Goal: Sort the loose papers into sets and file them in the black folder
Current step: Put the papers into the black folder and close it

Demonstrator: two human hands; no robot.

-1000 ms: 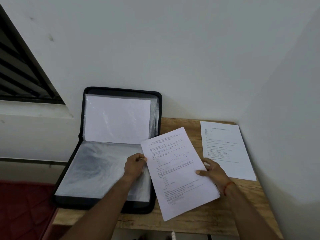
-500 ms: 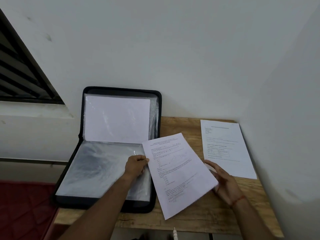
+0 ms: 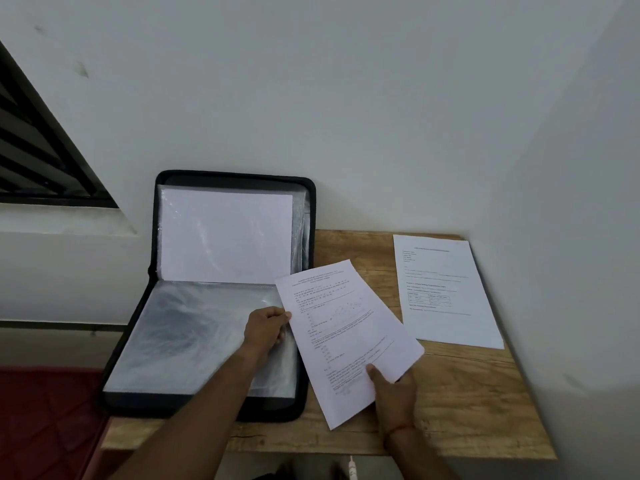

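Observation:
The black folder (image 3: 304, 403) lies open on the left of the wooden table (image 3: 467, 403), its upper half leaning on the wall with a white sheet (image 3: 225, 233) in a clear sleeve. A clear plastic sleeve (image 3: 187, 337) covers its lower half. I hold a printed paper set (image 3: 346, 334) tilted over the folder's right edge. My left hand (image 3: 265, 329) pinches the set's left edge, over the sleeve's right edge. My right hand (image 3: 393, 389) grips the set's lower right edge, thumb on top. Another printed sheet (image 3: 446, 292) lies flat at the table's right.
White walls close the table in at the back and right. A dark louvred window (image 3: 31, 150) is at the left, with a ledge under it. A red surface (image 3: 45, 420) lies below the table's left end. A small white object (image 3: 351, 467) pokes out under the front edge.
My right hand let go of the paper's right edge, dropped lower and took the set again at its lower right edge. The paper tilted slightly. My left hand stayed in place.

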